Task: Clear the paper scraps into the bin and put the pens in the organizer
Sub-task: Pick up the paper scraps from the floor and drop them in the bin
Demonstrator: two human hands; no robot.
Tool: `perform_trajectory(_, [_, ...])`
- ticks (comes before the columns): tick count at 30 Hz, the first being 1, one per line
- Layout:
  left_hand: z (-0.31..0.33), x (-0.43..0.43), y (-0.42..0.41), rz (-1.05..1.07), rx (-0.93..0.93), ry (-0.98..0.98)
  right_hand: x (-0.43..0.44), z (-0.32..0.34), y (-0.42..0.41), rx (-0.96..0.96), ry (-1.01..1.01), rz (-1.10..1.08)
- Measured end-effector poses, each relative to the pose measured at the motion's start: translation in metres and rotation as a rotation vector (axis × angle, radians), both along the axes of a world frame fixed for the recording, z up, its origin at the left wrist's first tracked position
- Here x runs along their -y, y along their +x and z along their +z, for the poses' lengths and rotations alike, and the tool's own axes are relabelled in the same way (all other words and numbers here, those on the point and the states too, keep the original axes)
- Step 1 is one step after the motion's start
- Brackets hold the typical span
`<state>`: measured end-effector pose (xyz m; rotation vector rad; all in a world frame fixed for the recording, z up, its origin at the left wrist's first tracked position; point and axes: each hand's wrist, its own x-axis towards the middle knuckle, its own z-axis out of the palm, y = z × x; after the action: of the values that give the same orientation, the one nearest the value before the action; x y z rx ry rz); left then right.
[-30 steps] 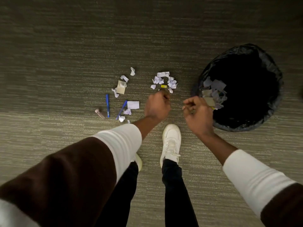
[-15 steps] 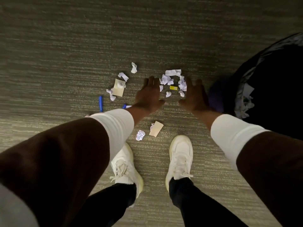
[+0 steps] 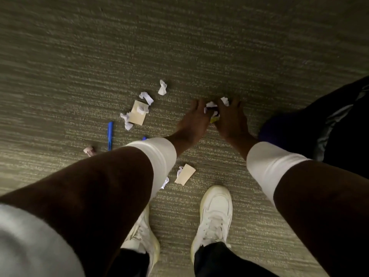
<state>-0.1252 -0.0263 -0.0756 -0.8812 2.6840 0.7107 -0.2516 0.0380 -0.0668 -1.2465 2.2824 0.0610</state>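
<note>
My left hand (image 3: 194, 120) and my right hand (image 3: 231, 119) press together on the carpet around a small heap of white paper scraps (image 3: 212, 106) with a yellow bit in it. To the left lie more crumpled scraps (image 3: 146, 97) and a tan card (image 3: 137, 112). A blue pen (image 3: 110, 134) lies further left; the tip of a second blue pen (image 3: 144, 138) shows above my left sleeve. Another tan card (image 3: 185, 174) with scraps lies nearer my feet. The black-lined bin (image 3: 327, 124) stands at the right edge, partly hidden by my right arm.
A small pinkish capped tube (image 3: 89, 151) lies on the carpet left of the pen. My two white shoes (image 3: 216, 214) stand at the bottom middle. Grey-green carpet (image 3: 179, 47) stretches beyond the scraps.
My hands have closed inward from either side of the scrap pile and now squeeze it between them. The view has tilted down and closer to the floor.
</note>
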Motion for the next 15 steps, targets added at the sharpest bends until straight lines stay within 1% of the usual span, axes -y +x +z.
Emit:
perform_trajectory(3, [0.001,-0.005,0.008,0.037,-0.038,0.006,-0.004,0.000,0.008,0.014,-0.040,-0.048])
perform_trajectory(5, [0.001,-0.008,0.015,0.072,-0.049,0.045,-0.008,-0.001,0.011,-0.013,-0.061,-0.097])
perform_trajectory(8, [0.006,-0.012,0.025,0.124,-0.039,0.083,-0.016,0.002,0.012,-0.020,-0.067,-0.066])
perform_trajectory(12, [0.023,-0.023,0.038,0.245,-0.057,0.120,-0.032,0.018,0.016,0.049,-0.129,-0.230])
perform_trajectory(15, [0.047,-0.032,0.046,0.343,0.011,0.188,-0.046,0.041,0.026,0.081,-0.142,-0.294])
